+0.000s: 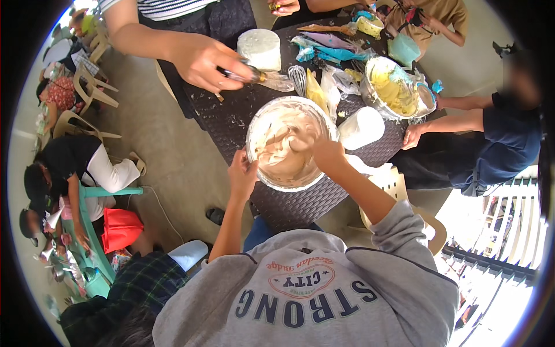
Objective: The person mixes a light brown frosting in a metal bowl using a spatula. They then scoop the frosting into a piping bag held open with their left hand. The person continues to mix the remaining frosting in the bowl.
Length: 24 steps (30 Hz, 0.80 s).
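Note:
A large bowl of pale brown frosting [289, 143] stands on the dark woven-pattern table [299, 204] in front of me. My left hand [243, 173] grips the bowl's left rim, thumb near the inside edge. My right hand [328, 157] is curled shut over the bowl's right side, close to the frosting; whatever it holds is hidden by the fist. A white cylindrical tub [362, 128] lies just right of the bowl. Beyond the bowl are a wire whisk [297, 78] and a yellow piping bag [317, 92].
Across the table, a co-worker's hand [212, 65] holds a small dark bottle over a clear bag, beside a white round cake [259, 48]. A metal bowl of yellow frosting [392, 89] is at the right, near another person's hands. Blue piping bags [334, 52] lie at the back.

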Available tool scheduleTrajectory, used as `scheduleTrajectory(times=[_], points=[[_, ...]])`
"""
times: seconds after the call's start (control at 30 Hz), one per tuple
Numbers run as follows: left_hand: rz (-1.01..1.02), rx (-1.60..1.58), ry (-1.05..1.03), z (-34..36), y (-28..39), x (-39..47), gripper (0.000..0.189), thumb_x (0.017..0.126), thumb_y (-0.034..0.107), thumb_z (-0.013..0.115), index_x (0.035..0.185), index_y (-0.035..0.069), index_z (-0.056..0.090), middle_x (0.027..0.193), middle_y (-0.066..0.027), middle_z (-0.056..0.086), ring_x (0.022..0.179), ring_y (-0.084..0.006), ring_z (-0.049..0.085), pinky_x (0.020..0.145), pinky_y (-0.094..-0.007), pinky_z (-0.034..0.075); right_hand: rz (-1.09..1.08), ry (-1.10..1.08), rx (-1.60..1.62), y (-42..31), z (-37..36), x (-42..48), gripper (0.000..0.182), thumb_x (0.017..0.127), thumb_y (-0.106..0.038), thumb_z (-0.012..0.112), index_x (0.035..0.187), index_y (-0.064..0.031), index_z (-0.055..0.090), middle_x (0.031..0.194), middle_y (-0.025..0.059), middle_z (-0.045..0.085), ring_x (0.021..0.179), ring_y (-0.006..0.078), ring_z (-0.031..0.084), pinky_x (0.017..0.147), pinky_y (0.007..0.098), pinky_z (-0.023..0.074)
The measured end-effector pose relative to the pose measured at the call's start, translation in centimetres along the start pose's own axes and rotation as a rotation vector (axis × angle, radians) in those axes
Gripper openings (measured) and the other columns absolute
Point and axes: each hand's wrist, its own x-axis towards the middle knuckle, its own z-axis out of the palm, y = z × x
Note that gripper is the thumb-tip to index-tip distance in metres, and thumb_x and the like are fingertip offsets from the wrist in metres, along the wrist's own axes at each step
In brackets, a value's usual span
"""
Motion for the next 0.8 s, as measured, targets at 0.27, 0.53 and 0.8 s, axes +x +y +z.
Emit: scheduleTrajectory(times=[0.27,0.53,0.8], points=[[-0.101,-0.105,-0.024,-0.3,-0.5,-0.6,0.017,0.077,-0.003,0.052,0.092,0.000,0.044,0.087,-0.0052,0.052,0.073,-0.0077,0.055,0.050,-0.0227,0.053,0.160,-0.499,0.979,-3.2,0.5,0.7,0.020,0.074,-0.010,0.046,0.083,-0.0015,0.061,0.073,0.0160,0.062,0.068,0.0312,0.059,0.060,0.0419,0.0438],[-0.146,-0.207,-0.017,-0.3,-0.1,-0.7,0.014,0.078,-0.003,0.051,0.089,0.001,0.044,0.084,-0.0030,0.050,0.073,-0.0073,0.055,0.051,-0.0233,0.054,0.127,-0.191,0.149,-0.6,-3.9,-0.7,0.018,0.072,-0.021,0.057,0.082,-0.0063,0.063,0.080,0.0120,0.062,0.075,0.0232,0.063,0.056,0.0349,0.0502],[-0.147,-0.222,-0.026,-0.7,-1.0,-0.2,0.013,0.078,-0.002,0.053,0.087,0.001,0.045,0.085,-0.0033,0.049,0.071,-0.0073,0.055,0.049,-0.0216,0.054,0.185,-0.172,0.078,0.0,-5.2,-0.2,0.012,0.075,-0.011,0.051,0.080,-0.0060,0.060,0.080,0.0127,0.062,0.072,0.0279,0.063,0.060,0.0359,0.0506]])
